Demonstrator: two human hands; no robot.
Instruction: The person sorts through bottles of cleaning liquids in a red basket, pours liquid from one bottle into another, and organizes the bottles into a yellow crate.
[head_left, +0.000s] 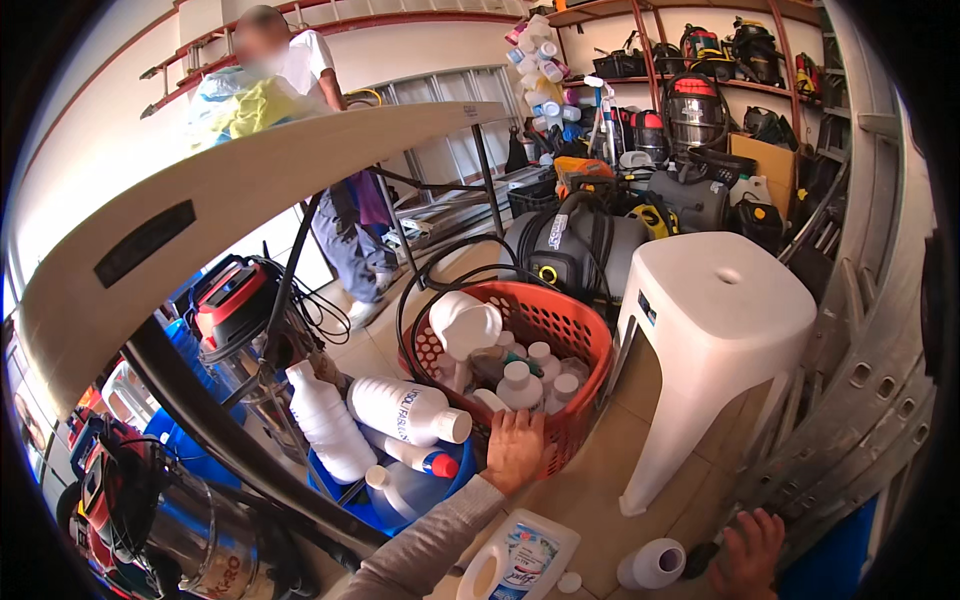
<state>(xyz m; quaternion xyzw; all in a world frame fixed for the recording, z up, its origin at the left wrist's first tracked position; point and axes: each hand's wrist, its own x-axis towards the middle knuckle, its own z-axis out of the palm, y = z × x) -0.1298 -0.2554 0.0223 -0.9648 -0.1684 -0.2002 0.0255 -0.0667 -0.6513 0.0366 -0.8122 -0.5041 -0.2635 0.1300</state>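
My left hand (514, 450) rests on the near rim of a red perforated plastic basket (581, 427), its fingers bent over the edge. In the basket stand several white capped bottles (520, 386) and a white jug (465, 324). To its left, a blue bucket (469, 461) holds more white bottles (405, 409), one with a red cap. On the floor below are a white jug with a blue label (525, 559), a loose white cap (569, 582) and an uncapped white bottle (654, 564). My right hand (750, 551), fingers spread, is right of that bottle, beside a dark object.
A white plastic stool (720, 300) stands right of the basket, near aluminium ladders (862, 375). A folding table (300, 157) extends across the left, with wet vacuums (232, 300) beneath. Behind the basket is a grey machine with hoses (577, 247). A person (349, 225) stands beyond the table.
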